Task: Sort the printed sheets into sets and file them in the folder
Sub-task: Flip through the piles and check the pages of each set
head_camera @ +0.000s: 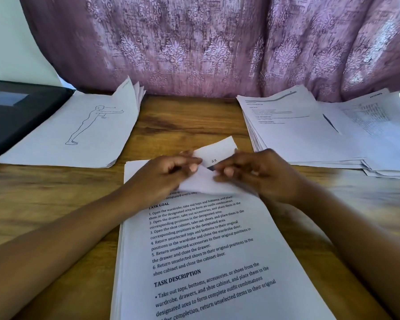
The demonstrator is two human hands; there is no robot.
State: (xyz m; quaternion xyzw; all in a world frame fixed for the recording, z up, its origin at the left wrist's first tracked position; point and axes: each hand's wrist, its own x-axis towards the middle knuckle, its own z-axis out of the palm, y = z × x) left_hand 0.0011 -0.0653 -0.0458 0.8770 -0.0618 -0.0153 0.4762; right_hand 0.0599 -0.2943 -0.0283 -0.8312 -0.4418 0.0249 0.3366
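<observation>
- The purple patterned curtain (217, 42) hangs across the far side, behind everything.
- The wooden worktop (189, 116) carries all your papers.
- The stack of printed sheets (217, 262) lies right in front of you. It is thick and white and set slightly askew. Its top page carries black text under the headings "TASK GOAL" and "TASK DESCRIPTION", with numbered steps.
- A loosely fanned pile (298, 135) of text pages sits at far right.
- A thinner pile (79, 135) sits at far left, topped by a line drawing of a standing figure.
- The black folder (16, 112) lies at the left edge, touching that thinner pile.
- Your left grip (164, 174) and right grip (256, 174) both pinch the stack's top sheet at its far end.
- The turned-back corner (217, 153) shows a blank reverse with "53" handwritten on it.
</observation>
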